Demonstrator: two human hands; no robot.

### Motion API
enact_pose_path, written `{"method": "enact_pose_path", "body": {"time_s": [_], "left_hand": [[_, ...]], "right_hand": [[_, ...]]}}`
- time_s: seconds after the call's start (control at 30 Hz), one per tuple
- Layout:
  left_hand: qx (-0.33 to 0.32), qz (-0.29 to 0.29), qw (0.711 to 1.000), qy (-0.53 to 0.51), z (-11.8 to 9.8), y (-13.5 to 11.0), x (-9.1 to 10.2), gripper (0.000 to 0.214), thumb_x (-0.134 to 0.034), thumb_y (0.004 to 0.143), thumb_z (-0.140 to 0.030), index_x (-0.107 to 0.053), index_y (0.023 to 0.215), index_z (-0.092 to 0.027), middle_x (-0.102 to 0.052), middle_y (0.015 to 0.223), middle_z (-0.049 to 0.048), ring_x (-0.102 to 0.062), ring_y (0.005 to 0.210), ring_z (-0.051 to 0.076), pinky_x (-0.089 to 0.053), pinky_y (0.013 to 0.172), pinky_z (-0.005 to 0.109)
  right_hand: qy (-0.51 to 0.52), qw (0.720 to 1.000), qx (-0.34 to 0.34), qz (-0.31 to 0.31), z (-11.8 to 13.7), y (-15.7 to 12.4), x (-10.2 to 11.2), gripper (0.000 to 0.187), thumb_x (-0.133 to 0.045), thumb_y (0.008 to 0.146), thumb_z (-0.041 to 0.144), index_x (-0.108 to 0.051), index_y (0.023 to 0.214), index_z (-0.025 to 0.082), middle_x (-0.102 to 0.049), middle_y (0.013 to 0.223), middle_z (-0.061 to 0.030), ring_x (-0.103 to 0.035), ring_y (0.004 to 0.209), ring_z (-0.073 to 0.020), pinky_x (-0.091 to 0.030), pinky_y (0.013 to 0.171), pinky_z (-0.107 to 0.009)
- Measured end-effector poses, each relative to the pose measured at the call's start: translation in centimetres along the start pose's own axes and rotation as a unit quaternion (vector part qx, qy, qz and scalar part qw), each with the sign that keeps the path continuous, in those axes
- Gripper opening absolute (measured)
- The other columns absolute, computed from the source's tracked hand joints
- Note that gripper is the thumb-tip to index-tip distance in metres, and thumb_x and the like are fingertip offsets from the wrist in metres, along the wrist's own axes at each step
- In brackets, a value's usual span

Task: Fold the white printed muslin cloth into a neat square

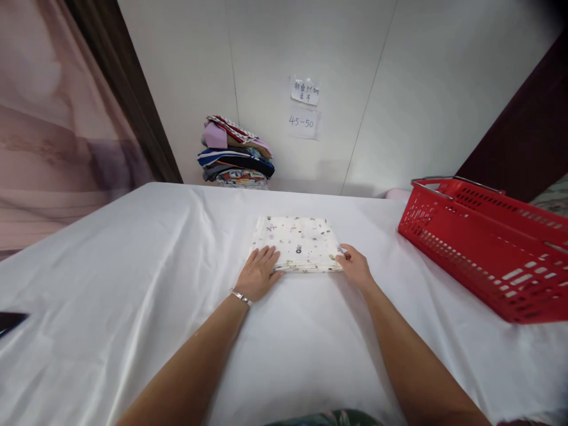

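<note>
A folded white cloth with small printed figures (298, 241) lies flat in the middle of the white sheet-covered table (133, 284). My left hand (258, 273) rests flat on the cloth's near left corner, fingers stretched out, a thin bracelet on the wrist. My right hand (354, 265) is at the cloth's near right corner, fingers curled and pinching its edge.
A red plastic basket (483, 242) with metal handles stands on the table at the right. A stack of folded clothes (235, 155) sits against the far wall. Two paper notes (304, 106) hang on the wall. A dark object (9, 321) pokes in at the left edge.
</note>
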State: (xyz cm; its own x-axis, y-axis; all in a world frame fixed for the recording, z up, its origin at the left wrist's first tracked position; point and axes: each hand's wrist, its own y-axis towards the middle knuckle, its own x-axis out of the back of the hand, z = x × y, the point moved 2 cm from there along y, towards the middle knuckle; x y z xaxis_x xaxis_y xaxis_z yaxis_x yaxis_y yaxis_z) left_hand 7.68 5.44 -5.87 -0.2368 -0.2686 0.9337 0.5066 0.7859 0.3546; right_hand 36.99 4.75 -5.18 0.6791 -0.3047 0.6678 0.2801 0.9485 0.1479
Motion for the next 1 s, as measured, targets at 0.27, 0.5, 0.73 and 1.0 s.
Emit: {"method": "enact_pose_path", "body": {"time_s": [0.27,0.5,0.73,1.0], "left_hand": [[-0.008,-0.024,0.999,-0.023,0.1,-0.4,-0.5,0.049,-0.043,0.084,-0.043,-0.042,0.128,-0.019,-0.042,0.136,0.0086,-0.032,0.128,0.023,-0.023,0.106,0.044],[-0.007,-0.008,1.0,-0.009,0.2,-0.6,-0.4,0.051,-0.043,0.085,-0.043,-0.041,0.129,-0.018,-0.039,0.138,0.0084,-0.03,0.129,0.024,-0.023,0.107,0.043],[-0.006,-0.014,1.0,-0.019,0.3,-0.7,-0.6,0.052,-0.044,0.084,-0.043,-0.04,0.13,-0.019,-0.038,0.138,0.0082,-0.03,0.129,0.023,-0.022,0.107,0.044],[-0.005,-0.015,0.999,-0.032,0.3,-0.8,-0.7,0.054,-0.046,0.083,-0.045,-0.039,0.131,-0.021,-0.038,0.138,0.0078,-0.029,0.13,0.024,-0.021,0.107,0.044]], "right_hand": [[0.024,0.999,0.024,-0.018,-1.5,0.4,-0.7,0.04,-0.05,0.069,0.034,-0.06,0.105,0.018,-0.056,0.061,0.0029,-0.052,0.057,-0.0144,-0.041,0.055,-0.026],[0.016,0.998,0.049,-0.028,-1.7,0.2,-0.7,0.04,-0.047,0.072,0.034,-0.059,0.107,0.019,-0.055,0.061,0.0034,-0.052,0.056,-0.0144,-0.043,0.055,-0.027],[-0.021,0.997,0.066,-0.015,-2.0,0.3,-0.8,0.038,-0.046,0.076,0.034,-0.059,0.108,0.019,-0.057,0.064,0.0012,-0.055,0.058,-0.0154,-0.046,0.056,-0.028],[-0.144,0.959,0.227,-0.092,1.1,-1.2,-0.3,0.039,-0.039,0.085,0.033,-0.053,0.118,0.019,-0.052,0.12,-0.012,-0.047,0.112,-0.0266,-0.041,0.092,-0.044]]}}
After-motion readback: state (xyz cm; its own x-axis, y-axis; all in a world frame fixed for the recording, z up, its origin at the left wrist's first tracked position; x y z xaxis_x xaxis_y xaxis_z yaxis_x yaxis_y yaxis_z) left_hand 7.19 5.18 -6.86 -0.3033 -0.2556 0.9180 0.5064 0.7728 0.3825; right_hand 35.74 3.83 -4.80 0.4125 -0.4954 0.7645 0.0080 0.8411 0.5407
